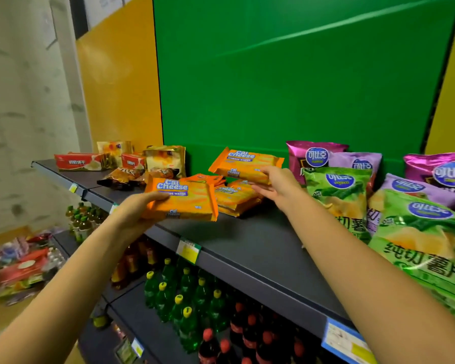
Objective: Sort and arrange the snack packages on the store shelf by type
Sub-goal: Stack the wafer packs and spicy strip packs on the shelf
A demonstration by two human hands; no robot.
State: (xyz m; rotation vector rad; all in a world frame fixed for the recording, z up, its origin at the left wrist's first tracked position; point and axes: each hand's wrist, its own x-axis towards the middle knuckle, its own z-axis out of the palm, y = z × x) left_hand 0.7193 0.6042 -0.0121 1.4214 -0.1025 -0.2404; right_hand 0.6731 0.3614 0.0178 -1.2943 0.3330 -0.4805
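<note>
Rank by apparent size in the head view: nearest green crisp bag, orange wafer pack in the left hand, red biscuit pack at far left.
1. glossy green crisp bag, though it is nearest the camera.
2. orange wafer pack, held by the left hand.
3. red biscuit pack, farthest away, so true size is unsure.

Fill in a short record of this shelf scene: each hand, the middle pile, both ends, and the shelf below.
Left hand: grips an orange wafer pack
Right hand: holds a second wafer pack above the pile
Middle: pile of wafer packs lying on the shelf
Right end: green and purple crisp bags
Left end: red packs
Below: bottles
</note>
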